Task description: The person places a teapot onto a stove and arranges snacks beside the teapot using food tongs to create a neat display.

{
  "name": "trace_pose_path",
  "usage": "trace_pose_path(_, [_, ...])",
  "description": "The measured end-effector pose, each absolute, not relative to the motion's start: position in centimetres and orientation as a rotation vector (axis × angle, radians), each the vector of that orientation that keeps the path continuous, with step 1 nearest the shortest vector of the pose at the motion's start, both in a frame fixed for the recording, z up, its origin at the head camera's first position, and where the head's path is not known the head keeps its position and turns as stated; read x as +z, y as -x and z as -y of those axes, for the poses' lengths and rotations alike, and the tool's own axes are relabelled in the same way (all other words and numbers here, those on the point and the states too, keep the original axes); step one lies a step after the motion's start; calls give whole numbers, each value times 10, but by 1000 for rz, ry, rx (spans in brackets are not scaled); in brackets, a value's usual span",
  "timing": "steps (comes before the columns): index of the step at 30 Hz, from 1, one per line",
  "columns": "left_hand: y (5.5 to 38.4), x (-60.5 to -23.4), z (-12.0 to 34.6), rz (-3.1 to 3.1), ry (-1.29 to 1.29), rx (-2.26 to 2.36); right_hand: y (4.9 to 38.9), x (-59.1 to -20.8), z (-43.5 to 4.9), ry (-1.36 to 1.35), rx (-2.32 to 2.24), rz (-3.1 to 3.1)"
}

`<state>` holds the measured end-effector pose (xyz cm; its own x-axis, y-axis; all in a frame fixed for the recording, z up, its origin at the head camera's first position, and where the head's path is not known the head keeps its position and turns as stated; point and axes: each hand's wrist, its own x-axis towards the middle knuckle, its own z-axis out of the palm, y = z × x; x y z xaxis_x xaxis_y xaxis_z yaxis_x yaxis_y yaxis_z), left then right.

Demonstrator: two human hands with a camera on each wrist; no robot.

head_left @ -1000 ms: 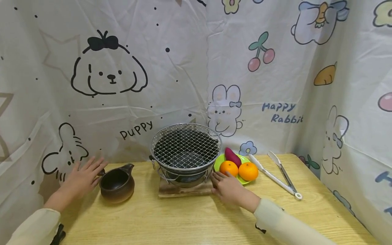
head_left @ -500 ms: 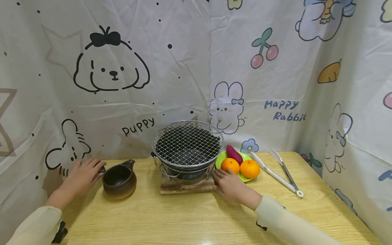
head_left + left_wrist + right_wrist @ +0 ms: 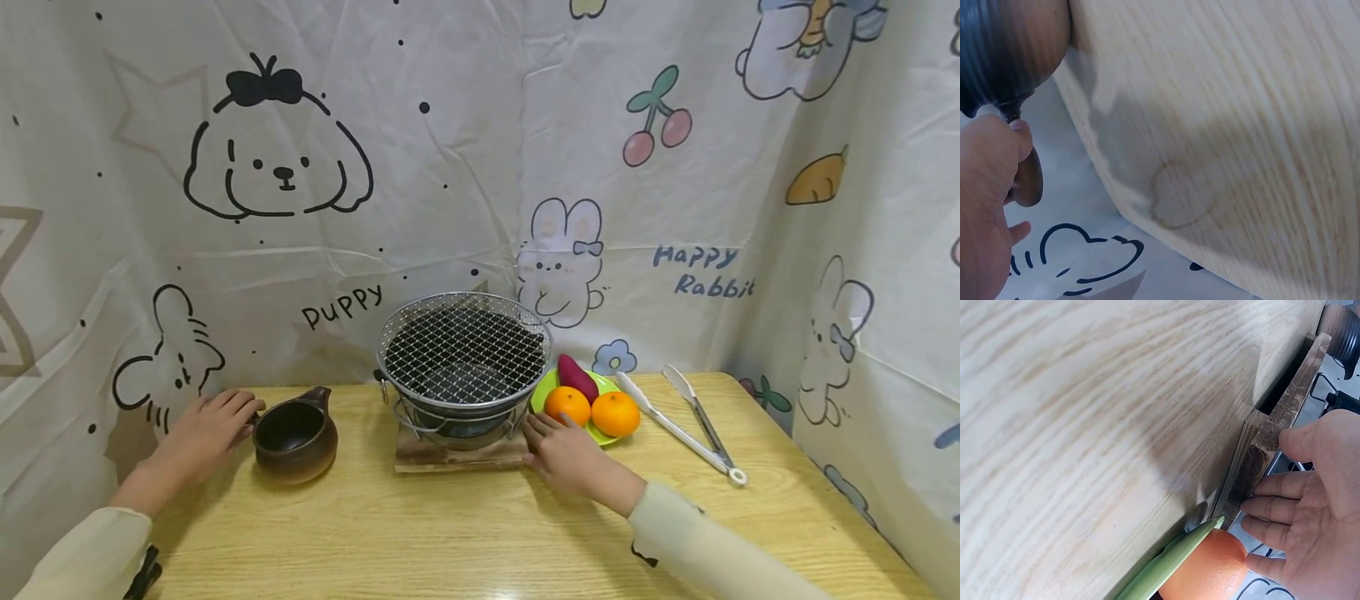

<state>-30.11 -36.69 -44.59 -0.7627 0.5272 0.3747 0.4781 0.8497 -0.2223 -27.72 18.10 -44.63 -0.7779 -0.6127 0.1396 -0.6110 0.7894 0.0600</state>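
Note:
In the head view my left hand is at the handle of a brown clay side-handled teapot, which has no lid and stands upright on the table. The left wrist view shows thumb and fingers wrapped round its handle. My right hand lies at the right end of a wooden board under a round grill with a wire mesh top. Its fingers are straight in the right wrist view, fingertips right at the board's edge and one at an orange.
A green plate right of the grill bears two oranges and a purple sweet potato. Farther right lie spread tongs with white ends. A printed cloth hangs behind and beside the wooden table.
My left hand has come down from beside the teapot, fingers spread, and now grips its handle. The right hand stays by the board. The whole head view has shifted slightly.

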Motion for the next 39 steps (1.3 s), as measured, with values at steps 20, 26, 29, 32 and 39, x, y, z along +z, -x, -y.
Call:
trace_pose_path(20, [297,-442,369,2434,837,181,275,-446,-183,-980,-47,2793])
trace_pose_path(26, [293,-439,368,2482,824,205,276,-445,-182,-993,-63,2766])
trace_pose_path(29, [292,-441,367,2532,819,195,277,-446,-182,-995,-68,2767])
trace_pose_path(32, [291,-443,366,2560,813,178,277,-447,-182,-1000,-71,2764])
trace_pose_path(39, [289,-451,368,2508,818,136,278,-450,-183,-1002,-63,2779])
